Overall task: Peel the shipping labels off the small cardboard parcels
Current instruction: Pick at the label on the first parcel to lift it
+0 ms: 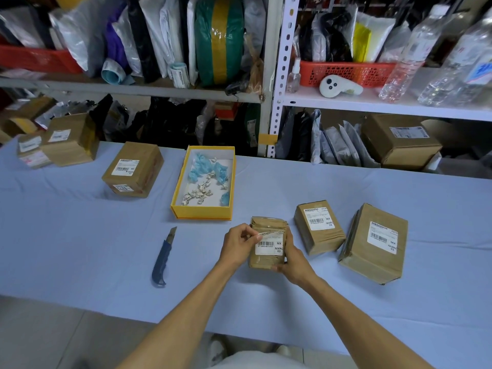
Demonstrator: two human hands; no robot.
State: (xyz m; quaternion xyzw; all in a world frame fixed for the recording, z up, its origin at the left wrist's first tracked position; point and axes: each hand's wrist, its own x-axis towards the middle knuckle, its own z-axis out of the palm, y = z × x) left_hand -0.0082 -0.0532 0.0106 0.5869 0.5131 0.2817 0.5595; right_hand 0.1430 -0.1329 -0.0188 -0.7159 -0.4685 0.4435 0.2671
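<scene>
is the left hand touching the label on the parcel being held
Touching. The head view shows the left hand pinching the upper left corner of the label, while the right hand holds the parcel.

The right hand (295,265) hides one lower corner of the held parcel (262,261). Fine print on its label (269,246) is too small to read.
</scene>
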